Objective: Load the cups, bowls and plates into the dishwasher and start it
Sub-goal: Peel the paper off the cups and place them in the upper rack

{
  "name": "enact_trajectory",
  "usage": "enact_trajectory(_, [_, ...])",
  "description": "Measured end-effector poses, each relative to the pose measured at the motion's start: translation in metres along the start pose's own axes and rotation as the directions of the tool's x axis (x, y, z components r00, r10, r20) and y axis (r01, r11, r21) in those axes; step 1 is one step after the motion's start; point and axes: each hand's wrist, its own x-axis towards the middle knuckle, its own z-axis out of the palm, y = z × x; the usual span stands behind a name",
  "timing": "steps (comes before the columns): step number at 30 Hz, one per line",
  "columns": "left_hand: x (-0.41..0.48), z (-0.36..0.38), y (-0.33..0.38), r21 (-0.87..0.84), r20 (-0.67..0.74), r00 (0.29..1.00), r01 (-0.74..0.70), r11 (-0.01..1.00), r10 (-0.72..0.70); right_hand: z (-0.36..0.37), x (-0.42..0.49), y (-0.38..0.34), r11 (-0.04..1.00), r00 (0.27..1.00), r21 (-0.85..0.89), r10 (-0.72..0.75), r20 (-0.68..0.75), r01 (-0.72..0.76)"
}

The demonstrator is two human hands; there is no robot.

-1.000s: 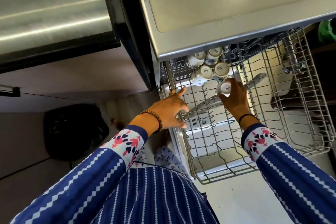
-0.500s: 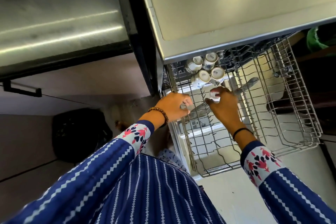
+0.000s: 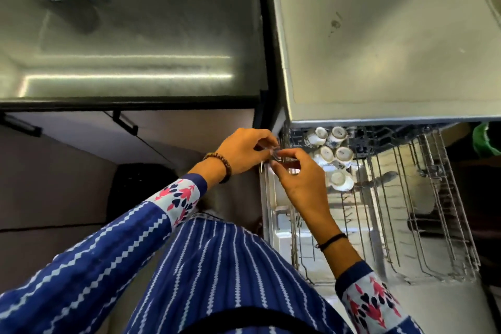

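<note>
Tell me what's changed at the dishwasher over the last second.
The right hand let go of the fifth cup, which now rests in the rack beside the other four cups. That hand then moved left to join the left hand, and both now pinch the rack's left rim. The left hand stayed at that rim, and the four cups have not moved.

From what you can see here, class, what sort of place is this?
Probably a home kitchen: a dishwasher rack pulled out, cups upside down in it, and a countertop with cupboard handles beneath.
</note>
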Motion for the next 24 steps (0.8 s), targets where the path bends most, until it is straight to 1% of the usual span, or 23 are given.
enact_trajectory(4, [-0.025,-0.051,-0.011,-0.054,-0.178,0.984,0.017,0.998,-0.026,0.019,0.017,-0.050,0.991,0.987,0.038,-0.130,0.092,0.127])
enact_trajectory(7, [-0.039,-0.086,-0.025,-0.073,-0.273,0.961,0.024,0.997,-0.043,0.035,0.036,-0.084,0.978,0.968,0.053,-0.207,0.140,0.202])
enact_trajectory(10, [-0.048,-0.123,-0.045,-0.113,-0.363,0.928,0.049,0.992,-0.087,0.057,0.060,-0.119,0.968,0.950,0.087,-0.247,0.190,0.234])
enact_trajectory(14, [-0.054,-0.179,-0.080,-0.170,-0.481,0.864,0.079,0.982,-0.152,0.100,0.098,-0.167,0.958,0.927,0.108,-0.286,0.241,0.267])
enact_trajectory(19, [-0.054,-0.251,-0.131,-0.240,-0.572,0.787,0.109,0.965,-0.231,0.162,0.147,-0.222,0.954,0.907,0.126,-0.298,0.297,0.272])
enact_trajectory(24, [-0.051,-0.316,-0.182,-0.329,-0.610,0.723,0.140,0.934,-0.324,0.224,0.196,-0.271,0.954,0.891,0.098,-0.300,0.341,0.284])
